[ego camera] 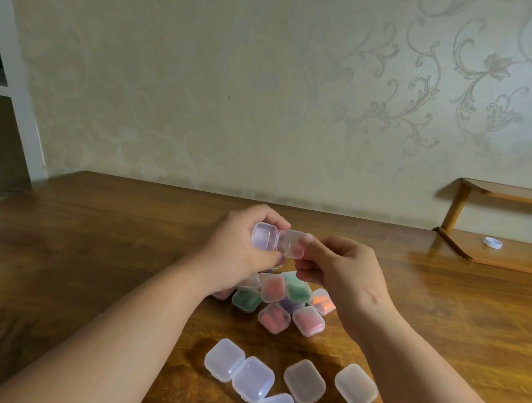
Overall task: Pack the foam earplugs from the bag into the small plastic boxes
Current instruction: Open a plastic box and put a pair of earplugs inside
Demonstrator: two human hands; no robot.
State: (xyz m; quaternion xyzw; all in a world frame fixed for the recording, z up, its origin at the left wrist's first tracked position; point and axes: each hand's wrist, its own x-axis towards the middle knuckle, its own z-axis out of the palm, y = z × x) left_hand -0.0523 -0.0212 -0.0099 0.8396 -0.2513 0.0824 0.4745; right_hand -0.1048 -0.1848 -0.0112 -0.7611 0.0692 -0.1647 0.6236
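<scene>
Setting: wooden table [87, 247] set against a patterned wall [205, 78]; a wooden rack [500, 258] stood at the far right corner with a white cap [492, 242] on it.
Left hand: the left hand [239, 248] held a hinged box [265, 239] above the middle of the table, fingers curled round its left half.
Right hand: the right hand [339, 269] pinched the box's right half between thumb and forefinger, the other fingers folded beneath.
Box state: lay open flat on its hinge. A pinkish tint showed in the right half, probably earplugs, though this could not be confirmed.
Filled boxes: a heap of filled boxes [280, 299], pink, green and orange contents, lay mid-table below the hands.
Empty boxes: five clear empty boxes [252, 378] sat closed near the table's near edge.
Bag: not in view.
Step judged: closing the packed box.
Recommended method: keep the left grip steady, check that no foam stands proud of the rim, fold the halves squarely on the hinge, then press at the edge opposite the hinge until the catch seats.
</scene>
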